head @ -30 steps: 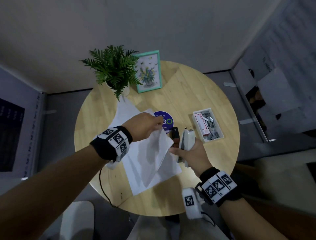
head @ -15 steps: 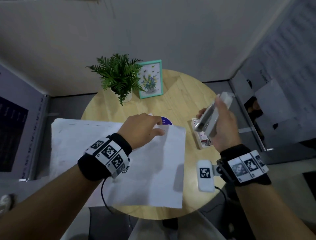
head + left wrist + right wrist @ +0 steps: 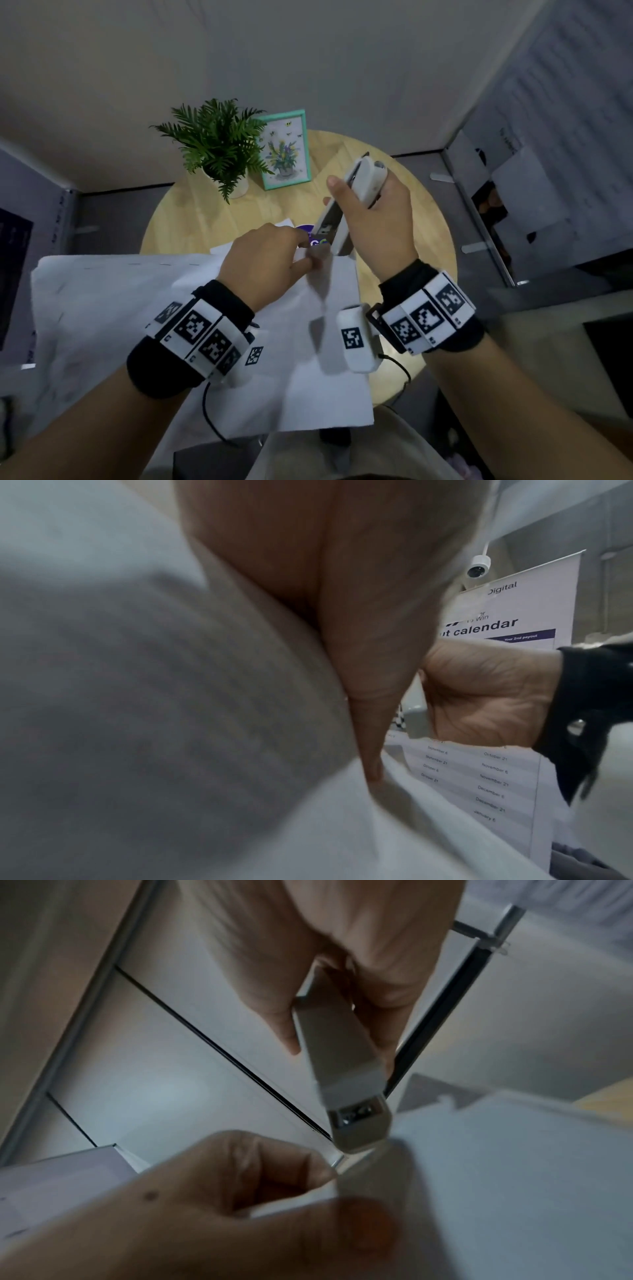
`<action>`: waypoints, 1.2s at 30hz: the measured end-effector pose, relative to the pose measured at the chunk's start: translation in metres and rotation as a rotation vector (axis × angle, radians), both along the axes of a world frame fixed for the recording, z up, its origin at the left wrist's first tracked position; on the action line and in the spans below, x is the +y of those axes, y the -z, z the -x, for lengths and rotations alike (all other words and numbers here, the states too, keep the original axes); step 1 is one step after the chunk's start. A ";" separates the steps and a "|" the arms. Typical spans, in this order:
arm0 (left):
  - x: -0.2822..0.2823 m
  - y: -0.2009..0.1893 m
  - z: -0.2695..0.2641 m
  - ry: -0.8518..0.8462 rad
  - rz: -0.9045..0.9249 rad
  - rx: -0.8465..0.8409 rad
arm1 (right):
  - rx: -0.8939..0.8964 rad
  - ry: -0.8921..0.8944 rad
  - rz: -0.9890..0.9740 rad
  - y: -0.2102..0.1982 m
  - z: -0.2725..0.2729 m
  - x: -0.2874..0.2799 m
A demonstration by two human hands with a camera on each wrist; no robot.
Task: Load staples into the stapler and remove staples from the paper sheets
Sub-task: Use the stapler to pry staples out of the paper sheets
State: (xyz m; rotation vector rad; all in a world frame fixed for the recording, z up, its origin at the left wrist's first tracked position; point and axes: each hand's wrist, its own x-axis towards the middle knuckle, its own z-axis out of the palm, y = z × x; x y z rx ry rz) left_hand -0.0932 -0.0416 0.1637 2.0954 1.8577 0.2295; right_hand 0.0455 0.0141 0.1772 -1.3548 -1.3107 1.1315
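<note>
Gripping the white stapler [image 3: 346, 205], the right hand [image 3: 376, 222] tilts its tip onto the paper sheets [image 3: 301, 359]. The left hand [image 3: 270, 263] pinches their corner

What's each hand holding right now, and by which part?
The right hand grips the stapler around its rear half, nose pointing down. The left hand pinches the paper sheets at their top corner, beside the stapler's nose.

head cam looks down at table [image 3: 411, 212], wrist cams close-up, all share stapler [image 3: 346, 205]
</note>
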 end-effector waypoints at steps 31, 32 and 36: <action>-0.007 -0.003 0.000 0.026 0.102 -0.332 | -0.175 -0.010 -0.083 0.023 0.006 0.004; -0.007 -0.002 -0.001 0.028 0.101 -0.333 | -0.178 -0.019 -0.081 0.023 0.005 0.003; -0.009 0.005 -0.004 0.010 0.095 -0.342 | -0.076 -0.012 -0.007 0.020 -0.002 0.002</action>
